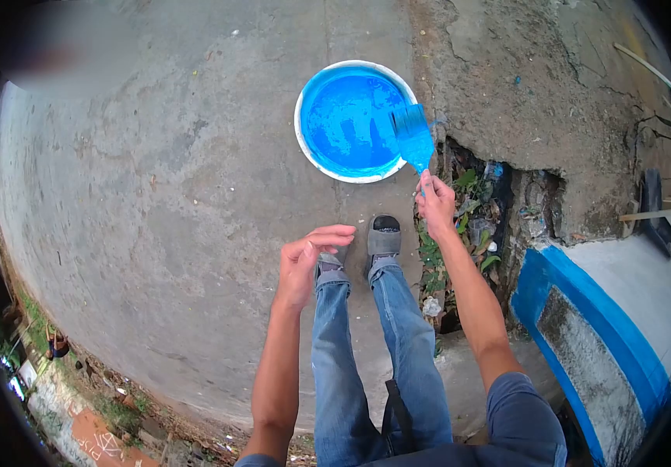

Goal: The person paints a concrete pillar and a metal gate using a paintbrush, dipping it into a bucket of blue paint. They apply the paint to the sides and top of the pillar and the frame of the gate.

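A wide paintbrush [413, 138] coated in blue paint is gripped by its handle in my right hand [436, 205]. Its bristles reach over the right rim of a round white basin [300, 132] that stands on the concrete. Blue paint [351, 117] fills the bottom of the basin and smears its inner wall. In front of my left shoe, my left hand [304, 257] hovers with its fingers stretched out, holding nothing.
Right of my feet, a broken gutter [499, 210] gapes with plants and litter inside. A low wall [553, 272] with a blue painted border stands at the lower right. Pale rods [655, 74] lean at the far right. Another person [57, 344] is far off at left.
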Demonstrator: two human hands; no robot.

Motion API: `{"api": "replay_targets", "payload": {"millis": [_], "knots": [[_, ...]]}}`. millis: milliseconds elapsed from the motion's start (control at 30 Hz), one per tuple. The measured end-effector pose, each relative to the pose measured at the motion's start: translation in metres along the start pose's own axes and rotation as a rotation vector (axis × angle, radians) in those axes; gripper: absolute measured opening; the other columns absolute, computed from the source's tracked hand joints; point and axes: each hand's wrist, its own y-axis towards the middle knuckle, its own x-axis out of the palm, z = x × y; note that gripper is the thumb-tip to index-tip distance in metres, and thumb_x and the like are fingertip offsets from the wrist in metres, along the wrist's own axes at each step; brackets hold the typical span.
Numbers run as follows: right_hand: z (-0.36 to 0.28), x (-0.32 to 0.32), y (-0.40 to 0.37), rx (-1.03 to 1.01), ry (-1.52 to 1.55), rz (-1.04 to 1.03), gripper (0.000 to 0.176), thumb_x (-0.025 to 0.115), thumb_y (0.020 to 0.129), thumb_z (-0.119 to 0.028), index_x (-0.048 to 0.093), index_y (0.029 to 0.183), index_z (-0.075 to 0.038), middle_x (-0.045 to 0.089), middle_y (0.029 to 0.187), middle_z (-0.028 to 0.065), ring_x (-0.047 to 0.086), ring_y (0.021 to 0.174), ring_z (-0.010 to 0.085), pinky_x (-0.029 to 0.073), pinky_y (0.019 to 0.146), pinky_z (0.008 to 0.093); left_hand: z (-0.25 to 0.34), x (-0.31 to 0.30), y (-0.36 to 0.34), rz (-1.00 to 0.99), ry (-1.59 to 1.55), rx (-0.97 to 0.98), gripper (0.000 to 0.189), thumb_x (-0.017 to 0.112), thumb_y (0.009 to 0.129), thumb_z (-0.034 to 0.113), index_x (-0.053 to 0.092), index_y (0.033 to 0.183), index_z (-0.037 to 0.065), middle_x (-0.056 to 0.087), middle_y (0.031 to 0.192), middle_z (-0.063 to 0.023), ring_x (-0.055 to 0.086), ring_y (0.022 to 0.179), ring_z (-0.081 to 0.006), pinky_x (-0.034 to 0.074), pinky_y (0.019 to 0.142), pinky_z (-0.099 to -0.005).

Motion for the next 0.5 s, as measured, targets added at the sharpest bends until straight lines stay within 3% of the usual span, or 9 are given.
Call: {"api": "replay_targets", "payload": {"millis": [67,133,433,500], "knots": [[-0.002,0.001,-0.002,-0.021,-0.008,-0.007,0.04,0.054,0.095,-0.042,0.052,0.074,-0.008,0.041,0.055,-0.0057,0.03,0.043,0.0005,0.02,0.038,0.0192,0.002,0.0,-0.003,-0.003,-0.029,0.006,0.06,0.042,0.093,0.053,0.07,0.098,0.0,0.063,0.114,-0.02,0.06,0.103,-0.0261,0.041,0.084,-0.0348],[-0.008,-0.001,-0.006,-0.017,0.01,-0.027,0.039,0.056,0.094,-0.04,0.053,0.072,-0.009,0.042,0.057,-0.0059,0.034,0.045,0.001,0.022,0.04,0.0191,0.005,0.0,-0.004,-0.01,-0.054,0.022,0.055,0.045,0.094,0.05,0.07,0.098,0.001,0.064,0.114,-0.0174,0.06,0.103,-0.0229,0.042,0.082,-0.0328],[-0.07,-0.009,-0.072,0.012,0.102,-0.134,0.038,0.052,0.095,-0.044,0.053,0.077,-0.01,0.044,0.059,-0.005,0.034,0.046,0.0016,0.022,0.04,0.0185,0.068,-0.001,-0.03,0.013,-0.063,0.138,0.059,0.044,0.093,0.052,0.069,0.099,-0.001,0.063,0.115,-0.0216,0.06,0.104,-0.0271,0.041,0.085,-0.0361],[-0.092,-0.012,-0.106,0.014,0.172,-0.172,0.037,0.053,0.095,-0.042,0.054,0.078,-0.01,0.044,0.059,-0.0043,0.034,0.047,0.0021,0.022,0.04,0.0185,0.087,0.0,-0.041,0.014,-0.026,0.172,0.066,0.035,0.094,0.058,0.068,0.098,0.001,0.061,0.116,-0.0222,0.059,0.106,-0.0317,0.041,0.086,-0.038]]}}
